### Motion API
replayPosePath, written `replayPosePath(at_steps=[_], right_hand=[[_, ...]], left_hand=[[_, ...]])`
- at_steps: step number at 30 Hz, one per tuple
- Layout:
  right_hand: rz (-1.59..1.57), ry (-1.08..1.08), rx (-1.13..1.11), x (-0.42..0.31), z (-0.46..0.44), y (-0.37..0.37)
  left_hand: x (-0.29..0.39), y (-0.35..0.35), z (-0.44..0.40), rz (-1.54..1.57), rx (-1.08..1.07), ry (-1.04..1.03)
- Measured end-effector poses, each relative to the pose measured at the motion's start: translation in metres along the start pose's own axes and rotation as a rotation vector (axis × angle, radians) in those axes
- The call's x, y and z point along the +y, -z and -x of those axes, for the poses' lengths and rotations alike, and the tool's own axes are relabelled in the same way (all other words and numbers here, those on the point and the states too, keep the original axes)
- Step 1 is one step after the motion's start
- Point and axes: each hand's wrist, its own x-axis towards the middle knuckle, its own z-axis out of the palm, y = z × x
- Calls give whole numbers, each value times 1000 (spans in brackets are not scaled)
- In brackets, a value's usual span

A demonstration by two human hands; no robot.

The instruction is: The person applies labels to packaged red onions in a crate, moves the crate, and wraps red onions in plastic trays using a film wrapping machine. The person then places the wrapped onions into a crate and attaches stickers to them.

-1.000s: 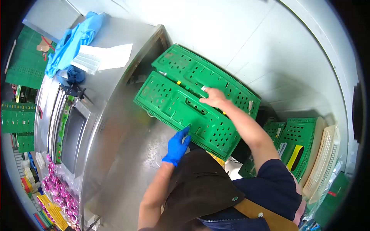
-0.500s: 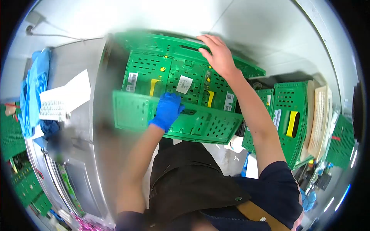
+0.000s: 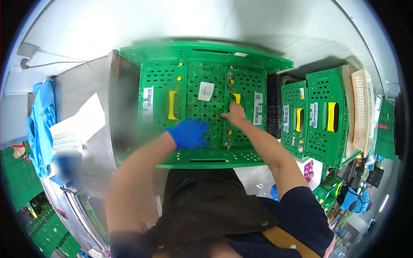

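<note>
- Well, left hand (image 3: 188,133): fingers loosely spread, inside the crate (image 3: 210,110), centre.
- Label (image 3: 206,91): on its floor.
- Right hand (image 3: 234,115): at a yellow handle (image 3: 237,98) (grip hidden; I cannot tell).
- White box (image 3: 318,170): holding round purple things (image 3: 308,170), right.

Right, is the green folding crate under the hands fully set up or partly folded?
Partly folded: its long walls stand open, but both end panels, with their yellow handles, lie flat inside.
</note>
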Motion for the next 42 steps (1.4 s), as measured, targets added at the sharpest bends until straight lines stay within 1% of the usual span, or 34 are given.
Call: replayPosePath(at_steps=[3, 5, 6, 7, 8, 9, 10, 11, 12, 14, 15, 16, 17, 18, 20, 21, 22, 25, 26, 28, 29, 31, 32, 35, 36, 39, 40, 41, 42], right_hand=[[-23, 22, 4, -9, 23, 42], [16, 64, 7, -8, 54, 96], [28, 51, 75, 4, 67, 119], [39, 39, 137, 23, 81, 138], [-116, 78, 233, 49, 94, 153], [-76, -29, 238, 77, 103, 169], [-190, -69, 301, 117, 109, 172], [-304, -110, 360, 140, 112, 168], [-291, -81, 403, 140, 113, 162], [-271, -10, 490, 135, 110, 158], [-219, -10, 512, 130, 109, 156], [-169, -8, 534, 121, 110, 157], [-121, -8, 561, 114, 110, 157], [-490, -90, 408, 112, 110, 156], [-528, -115, 373, 109, 110, 159], [-545, -127, 355, 109, 110, 160], [-361, -33, 435, 121, 104, 154], [-294, -119, 413, 115, 116, 170], [-195, -136, 404, 115, 115, 173], [-196, -121, 455, 127, 116, 159], [-200, -100, 490, 130, 110, 157], [-193, -104, 484, 133, 106, 155], [-185, -107, 476, 132, 106, 155], [-134, -115, 428, 124, 104, 162], [-145, -120, 447, 127, 100, 159], [-114, 105, 622, 157, 87, 139], [-232, 81, 574, 142, 95, 146], [-299, 49, 534, 133, 99, 150], [-363, 16, 491, 127, 103, 155]], left_hand=[[-43, -29, 2, -246, 72, -102], [-51, -28, 10, -283, 6, -62], [-54, -28, 11, -299, -20, -36], [-58, -30, 12, -336, -10, -61], [-64, -33, 13, -376, -2, -83], [-68, -33, 15, -419, 6, -105], [-61, -25, 11, -477, -87, -107], [-46, -10, 4, -532, -182, -109], [-36, 4, -1, -588, -275, -106], [-30, 27, 2, -513, -310, 18], [-27, 35, 8, -473, -331, 80], [-30, 43, 27, -426, -181, 107], [-28, 57, 49, -500, -135, 111], [-28, 67, 72, -573, -91, 109], [-52, 74, 130, -627, 169, 339], [-62, 77, 152, -538, 249, 480], [-67, 79, 166, -579, 204, 396], [-92, 51, 177, -620, 373, 419], [-93, 50, 179, -639, 369, 409], [-91, 51, 180, -678, 357, 385], [-93, 52, 177, -705, 304, 377], [-92, 50, 177, -753, 187, 384], [-87, 55, 177, -744, 296, 337], [-84, 61, 182, -803, 318, 228], [-82, 64, 183, -832, 319, 196], [-75, 63, 183, -960, 255, 231], [-93, 46, 185, -970, 247, 291], [-128, 15, 191, -980, 239, 351], [-134, 7, 190, -997, 244, 378]])
